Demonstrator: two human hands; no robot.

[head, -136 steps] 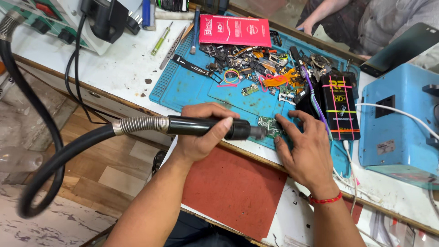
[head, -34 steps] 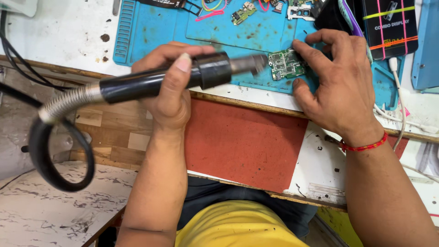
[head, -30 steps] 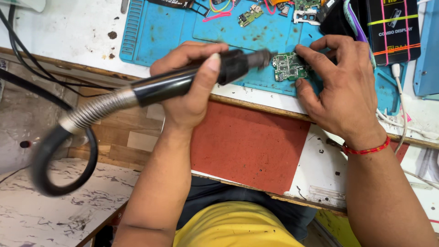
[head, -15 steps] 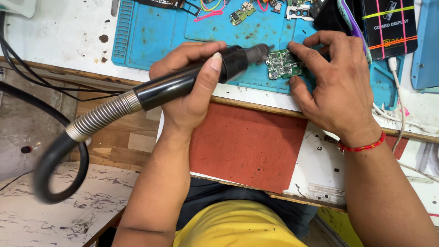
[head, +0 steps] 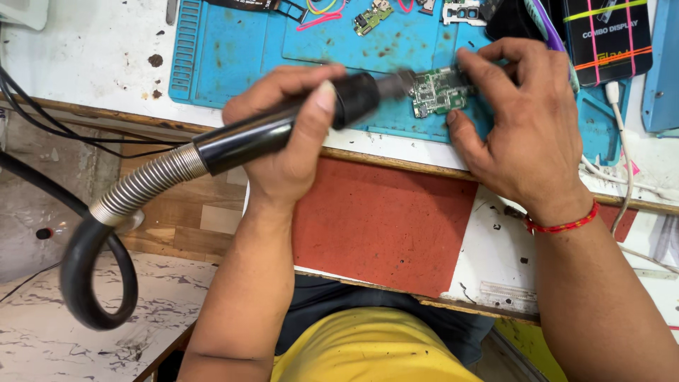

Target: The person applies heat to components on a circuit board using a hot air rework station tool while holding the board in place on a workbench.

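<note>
My left hand [head: 286,145] grips the black handle of a hot-air wand [head: 339,102]. A ribbed metal sleeve and thick black hose [head: 99,247] trail from it down to the left. The wand's metal nozzle points right, its tip right at the left edge of a small green circuit board [head: 440,90]. That board lies on the blue work mat [head: 233,49]. My right hand [head: 527,124], with a red thread on the wrist, holds the board between thumb and fingertips.
More small boards and coloured wires [head: 371,14] lie at the mat's far edge. A black phone display box with rubber bands [head: 608,35] sits at the upper right, beside a white cable [head: 622,148]. A red-brown panel [head: 382,219] fronts the bench edge. Black cables [head: 42,120] hang at the left.
The wand has stayed aimed at the board while its hose swung lower at the left. My right hand keeps its hold on the board. The view shifted slightly.
</note>
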